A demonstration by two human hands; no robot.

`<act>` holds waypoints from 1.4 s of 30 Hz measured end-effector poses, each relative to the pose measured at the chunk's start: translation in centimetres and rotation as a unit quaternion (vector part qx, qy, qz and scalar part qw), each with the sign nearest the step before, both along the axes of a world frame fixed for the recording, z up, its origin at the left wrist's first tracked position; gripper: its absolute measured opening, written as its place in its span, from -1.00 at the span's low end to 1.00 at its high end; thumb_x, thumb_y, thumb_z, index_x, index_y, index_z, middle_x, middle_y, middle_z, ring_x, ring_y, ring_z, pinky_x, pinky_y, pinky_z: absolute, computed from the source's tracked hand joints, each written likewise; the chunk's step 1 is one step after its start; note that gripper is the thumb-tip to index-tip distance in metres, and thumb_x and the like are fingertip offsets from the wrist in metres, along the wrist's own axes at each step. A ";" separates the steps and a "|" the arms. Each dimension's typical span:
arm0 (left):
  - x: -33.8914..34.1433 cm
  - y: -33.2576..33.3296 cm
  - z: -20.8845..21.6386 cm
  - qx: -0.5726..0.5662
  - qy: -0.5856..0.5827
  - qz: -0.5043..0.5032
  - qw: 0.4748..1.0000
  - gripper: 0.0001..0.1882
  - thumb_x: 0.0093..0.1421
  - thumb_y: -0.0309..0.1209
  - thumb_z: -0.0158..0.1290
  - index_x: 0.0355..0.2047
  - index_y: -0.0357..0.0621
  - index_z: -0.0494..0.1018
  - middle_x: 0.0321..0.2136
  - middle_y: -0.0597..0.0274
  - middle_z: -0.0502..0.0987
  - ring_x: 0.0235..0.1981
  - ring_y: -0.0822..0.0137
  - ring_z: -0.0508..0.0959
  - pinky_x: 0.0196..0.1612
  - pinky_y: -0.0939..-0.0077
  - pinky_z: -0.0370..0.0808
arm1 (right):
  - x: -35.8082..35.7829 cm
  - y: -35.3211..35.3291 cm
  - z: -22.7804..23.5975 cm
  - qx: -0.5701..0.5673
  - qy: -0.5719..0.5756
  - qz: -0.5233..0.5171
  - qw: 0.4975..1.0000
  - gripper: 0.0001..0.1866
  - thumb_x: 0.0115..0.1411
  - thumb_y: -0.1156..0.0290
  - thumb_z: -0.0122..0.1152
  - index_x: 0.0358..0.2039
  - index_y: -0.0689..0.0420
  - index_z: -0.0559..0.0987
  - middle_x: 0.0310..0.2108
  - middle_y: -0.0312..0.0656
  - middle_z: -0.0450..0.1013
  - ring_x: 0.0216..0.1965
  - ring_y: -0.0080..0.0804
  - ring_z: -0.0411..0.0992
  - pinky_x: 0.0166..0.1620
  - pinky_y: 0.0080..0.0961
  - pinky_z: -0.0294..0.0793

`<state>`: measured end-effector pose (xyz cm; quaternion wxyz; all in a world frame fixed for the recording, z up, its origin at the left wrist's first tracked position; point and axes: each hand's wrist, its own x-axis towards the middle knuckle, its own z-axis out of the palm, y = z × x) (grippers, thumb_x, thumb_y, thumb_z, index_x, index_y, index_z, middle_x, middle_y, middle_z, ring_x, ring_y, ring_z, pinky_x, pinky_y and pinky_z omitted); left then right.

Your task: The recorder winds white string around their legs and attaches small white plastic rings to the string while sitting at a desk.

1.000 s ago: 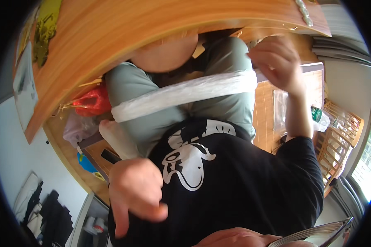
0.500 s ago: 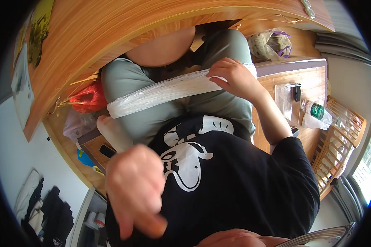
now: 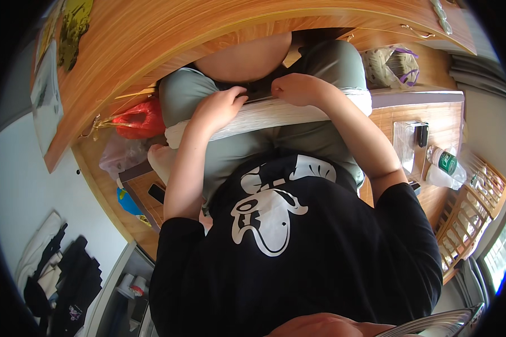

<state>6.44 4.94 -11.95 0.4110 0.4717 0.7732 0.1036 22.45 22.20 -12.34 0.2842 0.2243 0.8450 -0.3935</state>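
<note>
A long white bundle (image 3: 253,119) of what looks like thin strands lies across my lap, over both grey-green trouser legs. My left hand (image 3: 222,108) rests over its left half, with the thumb and forefinger bent and a gap between their tips. Near the bundle's middle, my right hand (image 3: 302,90) is curled at its far edge, fingers drawn together. Whatever those right fingers pinch is hidden or too thin to make out. The bundle's right end (image 3: 361,101) sticks out past my right wrist.
A wooden desk (image 3: 168,33) curves across the far side, above a round stool seat (image 3: 247,59). Left are a red plastic bag (image 3: 140,118) and a phone (image 3: 157,194). Right are a filled bag (image 3: 391,66), a clear box (image 3: 406,140), a bottle (image 3: 443,160) and a wooden rack (image 3: 472,216).
My left hand has gone from close to my chest out to the bundle. The right hand has shifted left along the bundle, and its fingers have curled in.
</note>
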 end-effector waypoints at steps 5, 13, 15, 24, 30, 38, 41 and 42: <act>-0.2 0.4 -0.8 -0.004 -0.035 -0.004 0.999 -0.60 0.27 -0.20 -0.01 0.06 -0.07 0.40 -0.21 -0.05 0.59 -0.14 -0.03 0.57 -0.11 0.22 0.47 | -2.5 -0.2 -0.9 -0.053 0.003 0.154 0.987 -0.69 0.25 0.26 -0.03 -0.11 0.09 0.58 -0.18 -0.09 0.55 -0.08 -0.18 0.49 -0.01 -0.33 0.41; -0.3 0.1 -0.4 0.046 -0.142 0.045 0.988 -0.62 0.21 -0.34 0.11 0.02 -0.17 0.41 -0.37 0.08 0.60 -0.34 0.21 0.57 -0.22 0.37 0.46 | -2.3 -0.2 1.0 -0.063 0.072 0.061 0.994 -0.75 0.18 0.31 0.13 -0.16 0.07 0.62 -0.18 -0.16 0.57 -0.09 -0.22 0.50 -0.01 -0.37 0.44; -0.3 0.1 -0.2 0.054 -0.140 0.043 0.988 -0.63 0.21 -0.35 0.11 0.01 -0.17 0.42 -0.39 0.12 0.59 -0.37 0.28 0.54 -0.25 0.41 0.45 | -2.0 0.0 1.5 -0.056 0.076 0.037 0.995 -0.76 0.18 0.32 0.13 -0.17 0.07 0.62 -0.20 -0.16 0.57 -0.10 -0.22 0.50 -0.01 -0.37 0.44; -0.3 0.3 0.8 0.067 -0.141 0.053 0.986 -0.73 0.24 -0.35 0.10 -0.09 -0.19 0.45 -0.46 0.19 0.55 -0.40 0.38 0.51 -0.29 0.49 0.43 | -1.3 1.5 2.1 -0.063 0.153 0.001 0.986 -0.81 0.21 0.32 0.15 -0.26 0.14 0.61 -0.32 -0.18 0.58 -0.26 -0.37 0.54 -0.15 -0.50 0.48; -0.4 -0.2 1.0 0.058 -0.171 0.074 0.981 -0.77 0.28 -0.36 0.05 -0.11 -0.19 0.46 -0.40 0.21 0.57 -0.38 0.42 0.52 -0.29 0.50 0.43 | -0.6 1.1 2.9 -0.066 0.113 -0.008 0.991 -0.81 0.22 0.32 0.15 -0.26 0.14 0.61 -0.31 -0.17 0.57 -0.24 -0.38 0.53 -0.15 -0.50 0.48; -0.2 -0.5 2.7 0.088 -0.149 0.050 0.984 -0.81 0.30 -0.36 0.04 -0.15 -0.18 0.47 -0.40 0.27 0.56 -0.38 0.52 0.48 -0.28 0.60 0.42 | 0.4 1.6 2.7 -0.163 0.139 -0.062 0.975 -0.79 0.24 0.29 0.14 -0.27 0.17 0.56 -0.44 -0.27 0.49 -0.38 -0.50 0.43 -0.24 -0.53 0.44; -0.4 -0.4 3.4 0.091 -0.151 0.082 0.981 -0.79 0.27 -0.31 0.07 -0.19 -0.18 0.48 -0.56 0.26 0.48 -0.52 0.45 0.40 -0.41 0.50 0.35 | 0.2 1.8 4.3 -0.269 0.075 -0.140 0.950 -0.77 0.26 0.26 0.13 -0.28 0.18 0.54 -0.51 -0.37 0.39 -0.43 -0.57 0.33 -0.31 -0.58 0.39; -0.7 -0.5 3.3 0.111 -0.147 0.081 0.980 -0.80 0.29 -0.32 0.06 -0.21 -0.20 0.48 -0.52 0.30 0.49 -0.47 0.52 0.41 -0.37 0.57 0.36 | 0.2 1.9 4.8 -0.270 0.076 -0.140 0.950 -0.77 0.26 0.26 0.13 -0.28 0.18 0.54 -0.51 -0.37 0.39 -0.43 -0.57 0.33 -0.31 -0.58 0.39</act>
